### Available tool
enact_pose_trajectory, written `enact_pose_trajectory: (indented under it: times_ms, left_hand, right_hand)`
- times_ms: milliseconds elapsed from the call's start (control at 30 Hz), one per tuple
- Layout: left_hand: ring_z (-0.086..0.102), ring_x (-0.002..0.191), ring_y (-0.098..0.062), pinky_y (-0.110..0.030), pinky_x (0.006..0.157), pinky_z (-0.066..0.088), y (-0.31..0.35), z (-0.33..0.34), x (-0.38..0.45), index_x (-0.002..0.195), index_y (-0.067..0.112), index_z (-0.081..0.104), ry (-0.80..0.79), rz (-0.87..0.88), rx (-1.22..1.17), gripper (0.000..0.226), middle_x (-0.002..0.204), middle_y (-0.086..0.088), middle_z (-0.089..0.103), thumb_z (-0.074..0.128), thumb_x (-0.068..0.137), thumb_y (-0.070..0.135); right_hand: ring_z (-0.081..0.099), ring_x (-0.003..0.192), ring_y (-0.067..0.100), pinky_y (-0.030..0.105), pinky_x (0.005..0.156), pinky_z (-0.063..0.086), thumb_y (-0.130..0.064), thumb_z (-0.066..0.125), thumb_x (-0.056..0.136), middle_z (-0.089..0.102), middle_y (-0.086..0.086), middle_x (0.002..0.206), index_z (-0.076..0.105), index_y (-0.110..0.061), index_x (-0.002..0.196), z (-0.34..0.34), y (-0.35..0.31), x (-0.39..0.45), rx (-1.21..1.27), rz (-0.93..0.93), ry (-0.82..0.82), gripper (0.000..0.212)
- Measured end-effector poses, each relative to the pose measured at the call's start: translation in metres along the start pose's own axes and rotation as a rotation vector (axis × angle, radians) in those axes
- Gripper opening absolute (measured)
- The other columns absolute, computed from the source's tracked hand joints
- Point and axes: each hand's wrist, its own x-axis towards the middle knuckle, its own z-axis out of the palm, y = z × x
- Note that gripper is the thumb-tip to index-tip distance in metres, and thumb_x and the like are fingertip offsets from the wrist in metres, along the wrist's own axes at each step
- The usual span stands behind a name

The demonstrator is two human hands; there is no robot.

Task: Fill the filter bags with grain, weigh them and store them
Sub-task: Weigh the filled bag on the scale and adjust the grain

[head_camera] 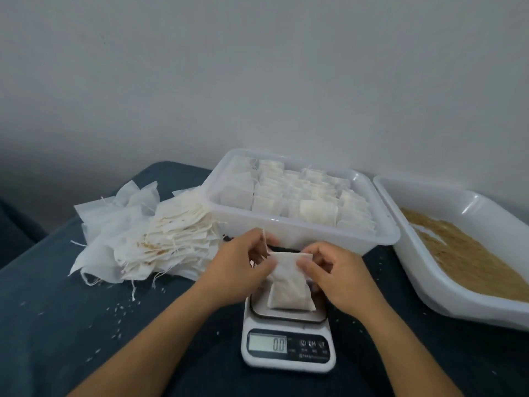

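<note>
The grain tray (458,285) runs off the right edge; scale (287,351) button labels are illegible.

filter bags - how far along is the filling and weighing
Done: the clear storage bin holds rows of filled bags. In hand: both hands, left hand and right hand, hold one filled bag over the scale, reading zero. Left: a pile of empty bags and grain in the tray.

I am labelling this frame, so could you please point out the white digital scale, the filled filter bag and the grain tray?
white digital scale (287,365): head view, front casing.
filled filter bag (289,293): head view, bulging middle.
white plastic grain tray (446,293): head view, near rim.
</note>
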Motion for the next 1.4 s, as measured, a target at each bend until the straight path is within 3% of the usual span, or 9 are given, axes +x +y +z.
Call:
enact_pose_trajectory:
  times_ms: [167,300,400,633,900,1067,1133,1233,1400]
  left_hand:
    - [0.064,0.083,0.002,-0.007,0.07,0.047,-0.014,-0.004,0.007,0.111,0.038,0.065,0.067,-0.065,0.021,0.023,0.094,0.018,0.069,0.072,0.092,0.026]
    - [0.063,0.074,-0.002,-0.013,0.059,0.042,-0.029,0.008,0.014,0.098,0.036,0.065,0.205,-0.241,-0.039,0.002,0.087,0.01,0.068,0.064,0.098,0.034]
    - [0.059,0.073,-0.002,-0.012,0.057,0.036,-0.038,0.02,0.016,0.093,0.033,0.065,0.203,-0.303,0.02,0.008,0.081,0.009,0.065,0.061,0.1,0.035]
    - [0.058,0.075,-0.001,-0.019,0.062,0.038,-0.042,0.02,0.021,0.088,0.036,0.063,0.205,-0.285,0.063,0.012,0.081,0.01,0.064,0.06,0.1,0.035]
    - [0.055,0.069,-0.005,-0.019,0.061,0.038,-0.042,0.017,0.022,0.093,0.021,0.071,0.166,-0.282,0.075,0.015,0.074,0.007,0.063,0.061,0.1,0.031]
    - [0.054,0.068,-0.005,-0.014,0.057,0.036,-0.039,0.015,0.021,0.092,0.021,0.071,0.148,-0.287,0.077,0.016,0.073,0.008,0.061,0.061,0.101,0.031]
    - [0.054,0.068,-0.004,-0.014,0.057,0.035,-0.037,0.014,0.021,0.093,0.021,0.071,0.143,-0.29,0.09,0.016,0.073,0.008,0.061,0.06,0.101,0.031]
    - [0.054,0.067,-0.004,-0.011,0.057,0.039,-0.035,0.013,0.02,0.092,0.02,0.07,0.139,-0.283,0.077,0.017,0.073,0.007,0.061,0.06,0.101,0.03]
    - [0.057,0.071,-0.004,-0.008,0.058,0.04,-0.035,0.011,0.019,0.094,0.024,0.071,0.115,-0.293,0.055,0.016,0.078,0.007,0.065,0.059,0.102,0.032]
  right_hand:
    - [0.061,0.084,-0.008,0.005,0.067,0.045,-0.056,0.063,0.093,0.065,-0.031,0.091,0.063,-0.052,0.092,-0.012,0.025,0.005,-0.098,0.101,0.078,0.005]
    - [0.064,0.061,0.006,0.027,0.064,0.047,-0.054,0.057,0.097,0.069,-0.014,0.073,0.07,-0.032,0.086,-0.013,0.055,0.005,-0.025,0.24,0.216,0.028]
    - [0.065,0.051,0.007,0.032,0.061,0.05,-0.045,0.059,0.1,0.07,-0.008,0.067,0.072,-0.027,0.084,-0.003,0.067,0.006,-0.027,0.288,0.209,0.027]
    - [0.066,0.056,0.008,0.033,0.066,0.056,-0.045,0.063,0.097,0.071,-0.013,0.07,0.071,-0.031,0.08,0.002,0.073,0.011,-0.064,0.258,0.196,0.023]
    - [0.062,0.053,0.006,0.029,0.062,0.047,-0.046,0.062,0.097,0.069,-0.014,0.071,0.073,-0.03,0.085,0.001,0.068,0.011,-0.005,0.24,0.215,0.024]
    - [0.062,0.089,-0.013,0.009,0.073,0.04,-0.056,0.055,0.1,0.073,-0.028,0.09,0.076,-0.04,0.087,0.003,0.043,0.008,0.04,0.137,0.154,0.03]
    - [0.062,0.093,-0.01,0.01,0.075,0.041,-0.06,0.054,0.097,0.073,-0.025,0.091,0.073,-0.044,0.083,0.006,0.032,0.009,0.009,0.096,0.131,0.028]
    - [0.063,0.089,0.0,0.015,0.075,0.045,-0.062,0.059,0.091,0.07,-0.025,0.09,0.072,-0.042,0.082,0.01,0.021,0.011,-0.039,0.033,0.099,0.026]
    - [0.055,0.066,-0.001,0.01,0.062,0.043,-0.034,0.074,0.091,0.066,-0.021,0.078,0.07,-0.029,0.083,0.012,0.004,0.008,-0.018,-0.038,0.031,0.01]
